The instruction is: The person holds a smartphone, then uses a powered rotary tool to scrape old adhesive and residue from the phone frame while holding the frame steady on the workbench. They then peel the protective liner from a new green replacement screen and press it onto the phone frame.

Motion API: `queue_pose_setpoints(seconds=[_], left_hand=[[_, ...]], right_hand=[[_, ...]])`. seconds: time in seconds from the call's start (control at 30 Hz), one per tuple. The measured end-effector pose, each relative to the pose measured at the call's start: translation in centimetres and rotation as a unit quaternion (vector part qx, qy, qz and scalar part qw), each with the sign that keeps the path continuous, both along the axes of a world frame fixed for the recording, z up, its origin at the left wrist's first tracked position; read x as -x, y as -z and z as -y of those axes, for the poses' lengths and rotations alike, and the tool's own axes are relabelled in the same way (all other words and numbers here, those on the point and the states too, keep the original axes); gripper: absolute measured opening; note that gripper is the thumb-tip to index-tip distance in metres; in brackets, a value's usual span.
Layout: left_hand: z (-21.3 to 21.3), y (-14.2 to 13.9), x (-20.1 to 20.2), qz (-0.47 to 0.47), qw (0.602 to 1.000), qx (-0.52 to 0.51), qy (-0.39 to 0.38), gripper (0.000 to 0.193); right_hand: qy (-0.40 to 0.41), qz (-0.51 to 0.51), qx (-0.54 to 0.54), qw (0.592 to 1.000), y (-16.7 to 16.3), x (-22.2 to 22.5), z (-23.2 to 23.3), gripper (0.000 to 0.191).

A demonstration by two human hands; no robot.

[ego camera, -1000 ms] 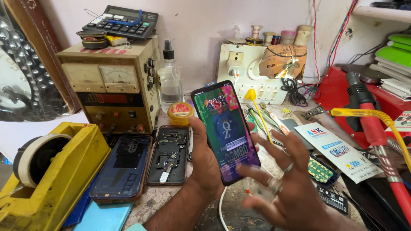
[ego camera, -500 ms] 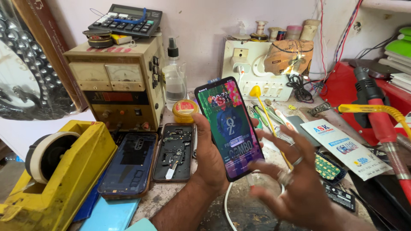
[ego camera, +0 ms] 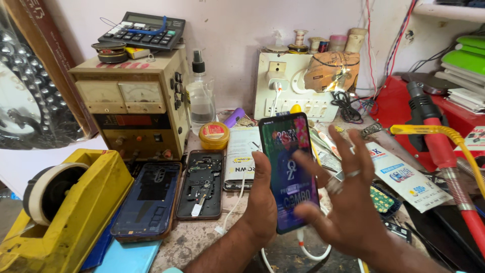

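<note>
My left hand (ego camera: 260,202) holds a smartphone (ego camera: 287,167) upright above the workbench, its screen lit with a colourful picture. A white cable (ego camera: 308,250) hangs from the phone's bottom edge. My right hand (ego camera: 346,202) hovers in front of the screen's right side with fingers spread, rings on two fingers, one fingertip close to the glass. It holds nothing.
An opened phone body (ego camera: 201,183) and a dark back cover (ego camera: 150,197) lie left of my hands. A yellow tape dispenser (ego camera: 60,212) sits front left, a power supply (ego camera: 134,103) behind it, a socket board (ego camera: 290,88) at the back, a red hot-air tool (ego camera: 444,151) right.
The view has shifted so the phone sits lower and more to the right in the picture. My right hand has risen from below the phone to in front of its screen.
</note>
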State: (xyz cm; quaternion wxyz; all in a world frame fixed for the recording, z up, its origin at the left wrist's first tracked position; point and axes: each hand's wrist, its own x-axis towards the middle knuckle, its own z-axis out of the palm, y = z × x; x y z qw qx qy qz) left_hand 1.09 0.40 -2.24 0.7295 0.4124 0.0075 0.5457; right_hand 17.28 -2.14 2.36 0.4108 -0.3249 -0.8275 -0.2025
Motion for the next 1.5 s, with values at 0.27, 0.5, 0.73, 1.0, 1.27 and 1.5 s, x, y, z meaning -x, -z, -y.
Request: queue_pose_setpoints(seconds=[0.27,0.5,0.73,1.0,1.27,1.5], left_hand=[[0.6,0.4,-0.6,-0.050,0.999,0.019,0.001,0.102],[0.0,0.0,-0.3,-0.033,0.999,0.034,-0.019,0.101],[-0.2,-1.6,1.5,0.035,0.998,0.024,-0.055,0.100],[-0.2,-3.2,2.6,0.058,0.991,0.041,-0.115,0.097],[-0.2,-3.1,2.6,0.058,0.989,0.024,-0.131,0.097],[-0.1,-3.3,2.4,0.040,0.989,0.035,-0.136,0.099]], right_hand=[[0.025,0.001,-0.029,0.999,-0.8,-0.1,-0.3,0.072],[0.020,-0.025,-0.012,0.999,-0.5,-0.6,-0.7,0.068],[-0.024,0.024,-0.004,0.999,0.2,-0.4,-0.1,0.062],[-0.024,0.043,0.002,0.999,0.4,-0.1,0.5,0.055],[-0.074,0.070,-0.040,0.994,0.2,0.3,0.9,0.051],[-0.072,-0.058,0.005,0.996,-0.1,-1.6,0.1,0.040]])
